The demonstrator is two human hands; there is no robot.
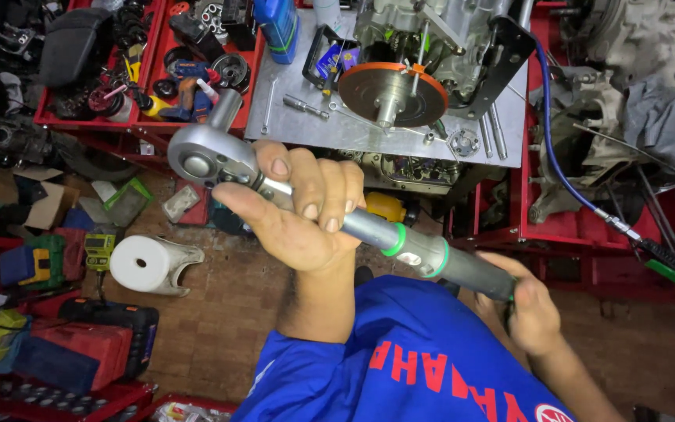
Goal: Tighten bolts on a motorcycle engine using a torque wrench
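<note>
I hold a large ratchet wrench [400, 238] up in front of my chest, slanting from upper left to lower right. Its round chrome head [201, 156] carries a socket [226, 109] that points away from me. My left hand [306, 211] is wrapped around the shaft just behind the head, thumb stretched toward the head. My right hand [533, 309] grips the far end of the grey handle, past the green rings [396, 240].
An engine with an orange-rimmed disc [388, 94] sits on a metal plate [291, 125] beyond the wrench. Red tool trays [158, 78] hold sockets and parts at upper left. A blue hose [552, 148] runs down the right side. A white paper roll [141, 264] stands over the wooden floor.
</note>
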